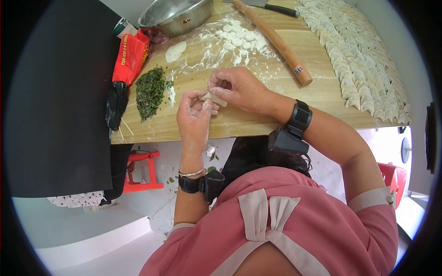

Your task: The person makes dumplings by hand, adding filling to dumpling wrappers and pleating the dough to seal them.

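Above the table's near edge, my left hand (195, 110) and my right hand (237, 87) meet, both floury, with a dumpling (214, 98) pinched between their fingers. Part of the dumpling is hidden behind the fingertips. Just left of my left hand lies a heap of chopped green leaves (151, 93). Beyond the hands, small dough pieces (237, 37) rest in scattered flour, and a flat dough wrapper (175, 51) lies to their left. A wooden rolling pin (276, 41) slants across the table to the right of the dough.
Rows of finished dumplings (354, 60) cover the right side of the wooden table (317, 108). At the back are a metal bowl (177, 18) and a knife with a black handle (282, 10). A red bag (130, 56) stands at the left edge. Below is a red stool (143, 171).
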